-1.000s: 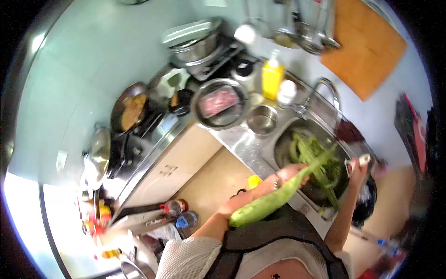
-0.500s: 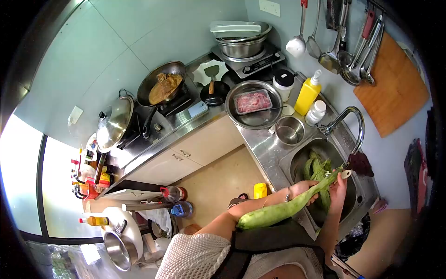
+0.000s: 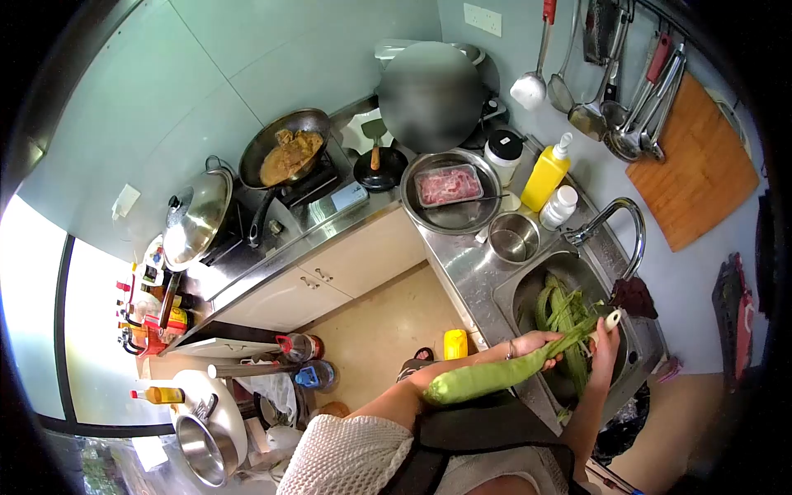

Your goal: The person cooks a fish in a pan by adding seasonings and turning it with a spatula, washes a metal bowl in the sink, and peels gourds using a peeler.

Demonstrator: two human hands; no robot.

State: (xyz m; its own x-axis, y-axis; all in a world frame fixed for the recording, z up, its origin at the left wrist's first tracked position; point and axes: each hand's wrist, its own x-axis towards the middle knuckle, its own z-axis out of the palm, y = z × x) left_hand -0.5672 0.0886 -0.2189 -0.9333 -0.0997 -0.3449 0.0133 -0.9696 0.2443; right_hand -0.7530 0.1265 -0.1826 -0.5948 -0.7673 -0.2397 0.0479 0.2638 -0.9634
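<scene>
A long pale green gourd (image 3: 483, 381) lies slanted across my front, its thick end against my left forearm and its thin end over the sink (image 3: 505, 299). My left hand (image 3: 536, 346) is wrapped round its narrower part. In my right hand (image 3: 606, 340) is a peeler (image 3: 612, 320) with a white handle, held at the gourd's thin end. The peeler's blade cannot be made out. Long green peelings (image 3: 561, 307) lie in the sink below both hands.
Beyond the sink stand a faucet (image 3: 635, 231), a yellow pump bottle (image 3: 544, 175) and a white bottle (image 3: 558, 208). A small steel pot (image 3: 513, 237) and a steel basin (image 3: 412, 206) with packaged meat (image 3: 448, 185) are on the counter. A pan (image 3: 262, 144) holds food.
Since a second ago, my right hand with the peeler has come from the sink's right side to the gourd's thin end. My left hand still holds the gourd. The view has shifted.
</scene>
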